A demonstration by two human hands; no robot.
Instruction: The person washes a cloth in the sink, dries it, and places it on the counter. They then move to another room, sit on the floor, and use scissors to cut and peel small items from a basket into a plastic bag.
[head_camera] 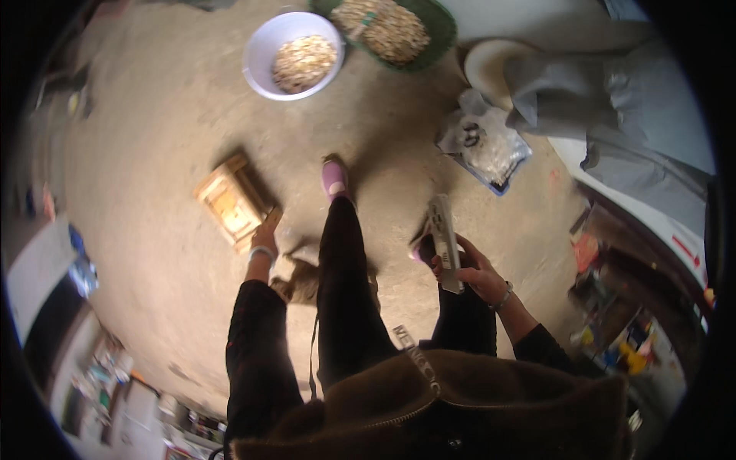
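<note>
My left hand (pixel 265 231) grips the near right end of a small wooden stool (pixel 233 201), left of my legs. The light falls brightly on the stool, and its dark shadow lies beside it. In my right hand (pixel 480 276) is a long, narrow grey box-like object (pixel 444 244), held upright in front of my right leg. It bears markings; what it is exactly I cannot tell. My fingers wrap its lower half. Between my left forearm and left leg, a brown shape (pixel 303 282) on the floor is partly hidden and blurred.
Ahead stand a pale plastic basin (pixel 253 60) of light-coloured pieces and a green tub (pixel 443 34) with a filled bag. A blue tray (pixel 501 187) lined with plastic lies front right, by grey sheeting (pixel 563 92). Cluttered items (pixel 627 351) line the right; white furniture (pixel 43 276) stands left.
</note>
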